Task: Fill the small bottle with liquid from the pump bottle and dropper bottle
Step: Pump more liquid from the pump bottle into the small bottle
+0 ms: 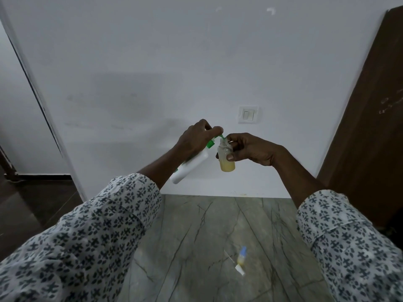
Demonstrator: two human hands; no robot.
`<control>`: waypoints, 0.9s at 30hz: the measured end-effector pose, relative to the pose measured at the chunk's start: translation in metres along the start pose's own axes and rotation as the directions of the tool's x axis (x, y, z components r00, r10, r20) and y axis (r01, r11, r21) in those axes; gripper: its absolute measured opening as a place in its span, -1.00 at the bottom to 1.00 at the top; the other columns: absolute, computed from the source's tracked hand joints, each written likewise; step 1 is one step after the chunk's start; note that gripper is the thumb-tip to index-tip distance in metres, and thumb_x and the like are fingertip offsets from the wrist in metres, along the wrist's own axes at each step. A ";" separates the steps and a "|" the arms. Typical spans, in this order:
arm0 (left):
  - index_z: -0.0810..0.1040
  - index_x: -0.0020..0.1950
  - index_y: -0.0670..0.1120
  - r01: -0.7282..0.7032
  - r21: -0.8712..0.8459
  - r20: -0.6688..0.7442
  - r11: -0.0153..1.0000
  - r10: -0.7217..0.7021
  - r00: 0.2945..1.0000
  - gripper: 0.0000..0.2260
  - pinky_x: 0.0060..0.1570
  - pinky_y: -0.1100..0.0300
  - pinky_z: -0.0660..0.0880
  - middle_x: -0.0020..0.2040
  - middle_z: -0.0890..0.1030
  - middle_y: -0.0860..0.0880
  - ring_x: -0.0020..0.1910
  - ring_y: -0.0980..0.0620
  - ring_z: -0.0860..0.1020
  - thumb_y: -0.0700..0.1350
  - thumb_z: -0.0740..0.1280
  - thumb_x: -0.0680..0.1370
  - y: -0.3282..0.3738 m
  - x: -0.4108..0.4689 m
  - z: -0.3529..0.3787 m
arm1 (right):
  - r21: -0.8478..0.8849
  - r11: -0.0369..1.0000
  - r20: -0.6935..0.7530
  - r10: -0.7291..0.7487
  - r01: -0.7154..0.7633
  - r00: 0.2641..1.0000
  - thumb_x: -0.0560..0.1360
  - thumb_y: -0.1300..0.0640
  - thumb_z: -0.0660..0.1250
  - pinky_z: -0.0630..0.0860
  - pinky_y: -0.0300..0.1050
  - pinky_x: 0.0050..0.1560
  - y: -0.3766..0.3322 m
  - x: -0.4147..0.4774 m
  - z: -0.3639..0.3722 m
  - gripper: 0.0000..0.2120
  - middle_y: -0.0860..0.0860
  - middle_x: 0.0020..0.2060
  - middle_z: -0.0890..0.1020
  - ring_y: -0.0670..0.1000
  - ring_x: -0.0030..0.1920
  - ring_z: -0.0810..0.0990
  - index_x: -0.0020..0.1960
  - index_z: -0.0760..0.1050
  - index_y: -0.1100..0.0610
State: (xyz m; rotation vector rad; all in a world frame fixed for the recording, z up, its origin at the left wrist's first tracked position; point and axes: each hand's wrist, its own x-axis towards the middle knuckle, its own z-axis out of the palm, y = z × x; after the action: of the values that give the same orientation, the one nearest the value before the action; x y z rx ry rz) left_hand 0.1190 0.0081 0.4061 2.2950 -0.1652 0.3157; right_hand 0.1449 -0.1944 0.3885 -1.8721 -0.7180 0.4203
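My left hand [196, 138] grips a white pump bottle [189, 168] with a green pump head, tilted so its green nozzle [220, 137] points into the mouth of the small bottle. A finger of that hand rests on top of the pump. My right hand [250, 149] holds the small clear bottle [226, 156] upright by its neck and side; yellowish liquid fills its lower part. Both are held in the air in front of a white wall. On the floor below lies a small dropper bottle [241, 257] with a blue cap and yellow liquid.
A small white cap or nozzle piece [239, 270] and a thin white stick [229, 257] lie beside the dropper bottle on the grey marbled floor [196, 236]. A wall switch [248, 115] is behind my hands. A brown door [366, 127] stands at the right.
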 end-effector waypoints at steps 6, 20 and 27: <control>0.50 -0.07 -0.02 -0.016 -0.031 0.005 0.999 0.016 1.000 -0.57 -0.07 0.02 0.44 -0.11 0.58 0.01 -0.05 -0.07 0.53 0.30 0.21 0.32 0.000 0.001 0.001 | -0.012 1.000 -0.007 0.001 -0.001 1.000 0.37 0.26 0.46 0.31 0.41 0.33 0.002 0.002 0.003 -0.57 0.23 0.12 0.65 0.22 0.23 0.58 0.21 0.47 0.24; 0.49 0.03 -0.05 0.006 -0.037 0.017 0.999 -0.005 1.000 -0.44 0.03 -0.07 0.50 -0.04 0.59 -0.06 -0.06 -0.07 0.56 0.39 0.17 0.34 0.000 -0.001 0.004 | 0.068 0.998 -0.014 0.008 -0.007 1.000 0.39 0.31 0.42 0.36 0.34 0.34 0.005 0.002 0.000 -0.53 0.31 0.18 0.59 0.29 0.24 0.55 0.28 0.41 0.35; 0.48 -0.02 -0.02 0.000 -0.021 0.019 1.000 0.000 1.000 -0.54 -0.02 -0.01 0.47 -0.10 0.57 0.01 -0.05 -0.06 0.53 0.30 0.19 0.32 0.003 0.001 0.004 | 0.058 0.998 -0.003 0.013 -0.013 1.000 0.39 0.31 0.42 0.34 0.35 0.34 0.010 0.005 0.003 -0.52 0.32 0.17 0.59 0.28 0.24 0.55 0.27 0.41 0.36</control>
State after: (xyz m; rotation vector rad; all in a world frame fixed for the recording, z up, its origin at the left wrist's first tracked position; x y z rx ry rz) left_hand 0.1201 0.0035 0.4057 2.2780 -0.1773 0.2913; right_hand 0.1494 -0.1918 0.3788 -1.8238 -0.6848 0.4416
